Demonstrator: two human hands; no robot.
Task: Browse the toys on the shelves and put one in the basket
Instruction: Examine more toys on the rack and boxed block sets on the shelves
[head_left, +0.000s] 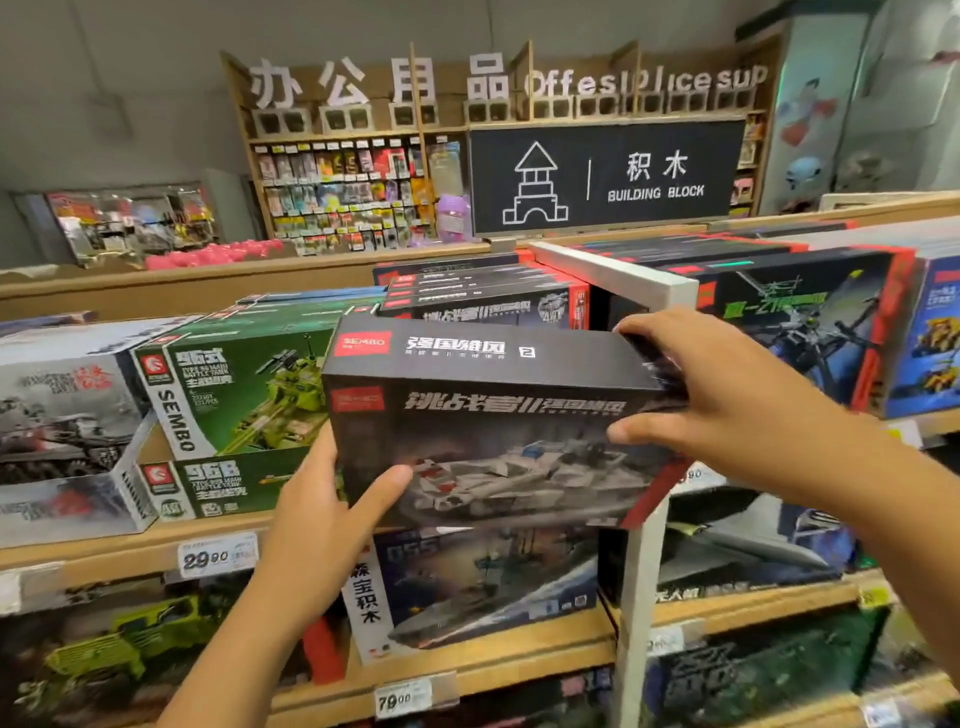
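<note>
A black building-block box (483, 415) with a white tank picture and red corner labels is held out in front of the top shelf. My left hand (322, 514) grips its lower left corner, thumb lying across the front. My right hand (727, 395) holds the upper right corner, fingers over the top edge and thumb on the front face. No basket is in view.
Green tank boxes (239, 395) and a grey box (62, 421) stand on the shelf to the left. A white shelf divider (639, 571) runs down on the right, with dark helicopter boxes (800, 322) past it. A blue ship box (478, 582) sits on the shelf below. Price tags (215, 556) line the wooden shelf edges.
</note>
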